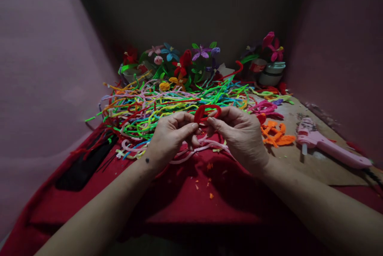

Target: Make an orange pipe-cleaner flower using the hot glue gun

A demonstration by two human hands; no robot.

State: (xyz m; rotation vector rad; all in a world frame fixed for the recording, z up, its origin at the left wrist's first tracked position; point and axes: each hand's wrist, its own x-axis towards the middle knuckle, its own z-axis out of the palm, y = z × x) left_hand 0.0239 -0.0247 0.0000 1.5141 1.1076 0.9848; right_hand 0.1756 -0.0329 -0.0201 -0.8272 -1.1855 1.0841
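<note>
Between my two hands, above the table's middle, is a red pipe cleaner (pixel 212 107) bent into a loop. My left hand (pixel 172 132) pinches the loop's left end between thumb and forefinger. At its right side, the thumb and fingers of my right hand (pixel 241 134) close on it too. Just behind and below the hands spreads a tangled heap of colourful pipe cleaners (pixel 140 104). Pink pipe cleaners (pixel 206 144) lie beneath the hands on the red cloth (pixel 179 204).
A pink glue gun (pixel 332 148) rests on a brown board (pixel 317 172) at right, beside orange pipe cleaner pieces (pixel 277 134). A black phone-like slab (pixel 83 168) lies at left. Pipe cleaner flowers (pixel 181 64) and a pale container (pixel 271 73) stand at the back. Orange scraps (pixel 211 195) dot the cloth.
</note>
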